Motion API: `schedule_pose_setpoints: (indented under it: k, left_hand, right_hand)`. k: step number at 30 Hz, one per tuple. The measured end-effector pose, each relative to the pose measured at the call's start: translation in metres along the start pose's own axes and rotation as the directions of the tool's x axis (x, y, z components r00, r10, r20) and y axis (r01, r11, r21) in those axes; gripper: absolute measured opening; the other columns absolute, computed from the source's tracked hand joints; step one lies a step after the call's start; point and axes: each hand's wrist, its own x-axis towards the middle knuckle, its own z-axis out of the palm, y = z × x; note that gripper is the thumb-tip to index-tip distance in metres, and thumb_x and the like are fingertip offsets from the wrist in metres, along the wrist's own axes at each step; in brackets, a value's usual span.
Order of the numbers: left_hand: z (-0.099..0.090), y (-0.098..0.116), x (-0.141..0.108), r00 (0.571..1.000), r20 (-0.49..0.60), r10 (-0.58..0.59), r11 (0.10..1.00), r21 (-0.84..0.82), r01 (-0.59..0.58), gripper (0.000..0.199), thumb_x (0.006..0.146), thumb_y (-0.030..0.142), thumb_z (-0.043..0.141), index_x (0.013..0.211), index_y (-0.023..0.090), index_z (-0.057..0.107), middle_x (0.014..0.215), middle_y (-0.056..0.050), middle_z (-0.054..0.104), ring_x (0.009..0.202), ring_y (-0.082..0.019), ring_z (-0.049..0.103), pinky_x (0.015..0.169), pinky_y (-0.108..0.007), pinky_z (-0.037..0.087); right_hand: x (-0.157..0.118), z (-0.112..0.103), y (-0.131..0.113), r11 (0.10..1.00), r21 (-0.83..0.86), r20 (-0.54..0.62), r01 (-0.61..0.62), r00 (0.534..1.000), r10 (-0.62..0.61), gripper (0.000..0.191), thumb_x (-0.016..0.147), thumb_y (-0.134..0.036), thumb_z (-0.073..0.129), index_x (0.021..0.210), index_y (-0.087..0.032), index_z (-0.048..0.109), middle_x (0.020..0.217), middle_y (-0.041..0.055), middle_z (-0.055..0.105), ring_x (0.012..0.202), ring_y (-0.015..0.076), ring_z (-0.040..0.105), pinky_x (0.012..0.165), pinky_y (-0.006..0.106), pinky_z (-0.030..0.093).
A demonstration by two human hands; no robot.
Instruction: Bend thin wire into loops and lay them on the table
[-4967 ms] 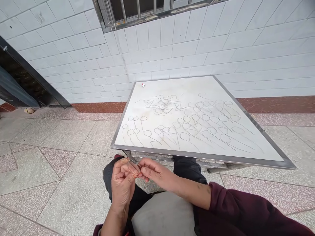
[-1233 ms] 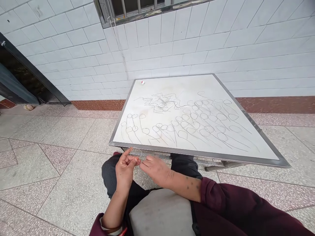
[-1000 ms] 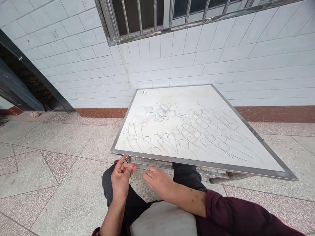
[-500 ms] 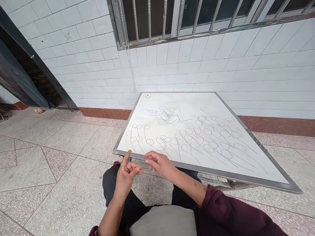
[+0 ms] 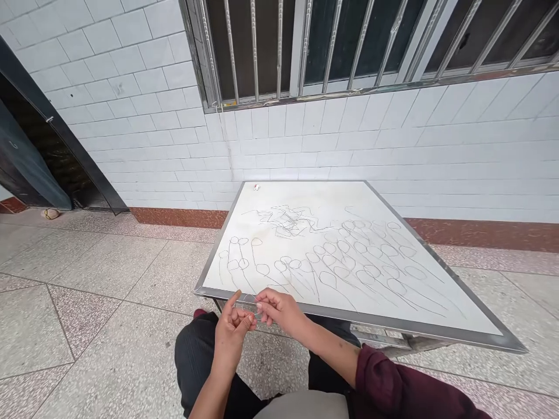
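Just off the table's near edge, my left hand point(image 5: 230, 334) pinches a thin wire point(image 5: 250, 297) between thumb and fingers, its index finger stretched upward. My right hand point(image 5: 282, 312) closes thumb and fingertips on the same wire, close beside the left. The wire is so fine that its exact shape is hard to make out. On the white table point(image 5: 301, 191) lie several thin wires with a round loop at one end point(image 5: 368, 274), spread over the middle and right. Farther back is a tangled heap of loose wires point(image 5: 290, 220).
A small white and red item point(image 5: 256, 187) lies at the table's far left corner. Behind stands a white tiled wall point(image 5: 161, 134) with a barred window point(image 5: 323, 46). A dark doorway point(image 5: 65, 157) opens at left, with a ball point(image 5: 50, 214) on the floor nearby.
The camera view has tilted up slightly, so the table sits lower in the picture. Both hands remain close together at the wire, the right a little nearer to the left.
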Motion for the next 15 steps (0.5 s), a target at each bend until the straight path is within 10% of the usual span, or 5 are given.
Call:
schedule_pose_setpoints:
  k: [7,15]
  left_hand:
    - [-0.001,0.012,0.009,1.0,-0.005,-0.021,0.999,-0.047,0.021,0.067,0.073,0.038,0.072,0.132,0.019,0.047,0.093,-0.006,0.067,0.084,-0.019,0.066,0.072,-0.032,0.053]
    - [-0.108,-0.042,0.03,0.924,-0.328,0.196,0.857,0.515,0.001,0.053,0.08,0.05,0.054,0.121,0.017,0.057,0.087,-0.005,0.07,0.071,-0.02,0.067,0.062,-0.03,0.053]
  right_hand:
    - [0.026,-0.021,0.0,0.998,-0.019,-0.167,-0.066,0.984,0.062,0.021,0.082,-0.038,0.057,0.087,-0.018,0.058,0.07,-0.0022,0.061,0.056,0.0105,0.061,0.051,0.023,0.051]
    - [0.113,-0.096,-0.002,0.935,-0.145,-0.413,-0.323,0.879,0.24,0.013,0.089,-0.028,0.056,0.094,-0.017,0.06,0.089,0.0033,0.066,0.077,0.0133,0.063,0.065,0.026,0.054]
